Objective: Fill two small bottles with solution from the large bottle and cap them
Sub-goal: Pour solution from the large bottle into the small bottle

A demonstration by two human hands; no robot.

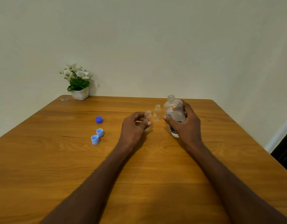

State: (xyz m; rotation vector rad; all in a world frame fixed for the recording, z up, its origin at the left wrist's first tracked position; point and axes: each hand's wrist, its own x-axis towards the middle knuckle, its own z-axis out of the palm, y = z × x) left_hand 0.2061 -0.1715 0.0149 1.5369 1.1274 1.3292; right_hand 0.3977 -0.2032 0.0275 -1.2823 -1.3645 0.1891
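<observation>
Clear plastic throughout: the large bottle (174, 115) and both small bottles were see-through and uncapped. Right hand (186, 125) was wrapped round the large bottle's body at label height, thumb toward the small bottles, fingers round the far side; the bottle looked lifted a little and tilted slightly. Its contents could not be read clearly, perhaps part full of clear solution. Judged moderately heavy if so, with thin walls that would give under a squeeze, so a mid-body grip seemed right, with light pressure to avoid a spurt.

Left hand (136, 125) held the nearer small bottle (148, 116) with curled fingertips low on its body, neck free. The second small bottle (157, 113) stood upright between the two hands, touched by neither. Both appeared empty. Judged very light, easily tipped and narrow-necked; steadying at the base during pouring seemed necessary.

Well to the left of the left hand, on the wooden table (155, 167), lay two pale blue caps (97, 136), open side up, just beside each other, and a darker blue cap (99, 119) farther off. Capping not yet begun; filling apparently not started.
</observation>
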